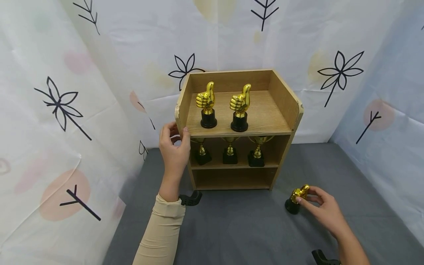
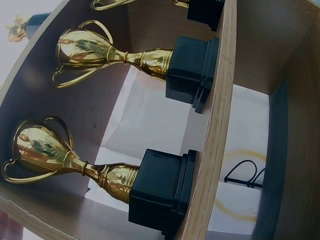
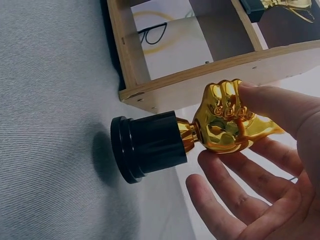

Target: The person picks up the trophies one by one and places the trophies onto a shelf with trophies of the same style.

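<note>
My right hand (image 1: pixel 328 213) pinches a gold thumbs-up trophy (image 3: pixel 152 145) by its upper part, thumb on one side and fingertips on the other. Its round black base points down, close over the grey cloth, to the right of a small wooden shelf (image 1: pixel 261 110). At the shelf's left side panel, my left hand (image 1: pixel 175 149) grips the front edge, the thumb in front. Two more thumbs-up trophies, one on the left (image 1: pixel 208 117) and one near the middle (image 1: pixel 239 121), stand upright on the top level.
Below them, the middle level holds three gold two-handled cups, one at the left (image 2: pixel 110 182), one in the middle (image 1: pixel 230 156) and one at the right (image 1: pixel 256 158), on black bases. Grey cloth (image 1: pixel 238 228) covers the table. A patterned fabric backdrop (image 1: pixel 132 55) hangs behind and at both sides.
</note>
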Motion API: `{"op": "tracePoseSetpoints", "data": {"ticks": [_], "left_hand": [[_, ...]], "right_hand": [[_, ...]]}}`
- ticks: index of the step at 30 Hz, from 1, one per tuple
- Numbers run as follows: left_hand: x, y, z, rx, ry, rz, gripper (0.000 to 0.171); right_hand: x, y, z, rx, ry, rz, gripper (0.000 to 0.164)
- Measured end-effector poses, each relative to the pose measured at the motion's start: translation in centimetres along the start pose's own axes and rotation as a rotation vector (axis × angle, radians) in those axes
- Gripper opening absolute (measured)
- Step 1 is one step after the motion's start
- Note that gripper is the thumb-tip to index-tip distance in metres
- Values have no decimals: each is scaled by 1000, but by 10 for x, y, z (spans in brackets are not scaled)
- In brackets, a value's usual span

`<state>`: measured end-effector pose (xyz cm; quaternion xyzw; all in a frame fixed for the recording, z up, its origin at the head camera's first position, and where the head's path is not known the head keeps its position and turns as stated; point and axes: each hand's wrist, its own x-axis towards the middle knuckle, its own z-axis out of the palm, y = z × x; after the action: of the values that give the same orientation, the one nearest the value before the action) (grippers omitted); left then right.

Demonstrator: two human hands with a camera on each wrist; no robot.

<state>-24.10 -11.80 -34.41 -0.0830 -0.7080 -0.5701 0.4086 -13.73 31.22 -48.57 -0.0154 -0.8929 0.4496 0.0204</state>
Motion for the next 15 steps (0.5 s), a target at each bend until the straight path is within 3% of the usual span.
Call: {"op": "tracePoseSetpoints", "data": {"ticks": [3,6,15], "left_hand": [[1,-14,0,-3,-6,9,27],[1,-18,-1,-8,-9,17,27],[-1,10,0,-10,-3,7,27]], "right_hand": [[0,-3,-2,-12,8,2,62],[1,-6,-4,-15,28,-11,60],[10,-26,-15,-37,99,-60,58]]}}
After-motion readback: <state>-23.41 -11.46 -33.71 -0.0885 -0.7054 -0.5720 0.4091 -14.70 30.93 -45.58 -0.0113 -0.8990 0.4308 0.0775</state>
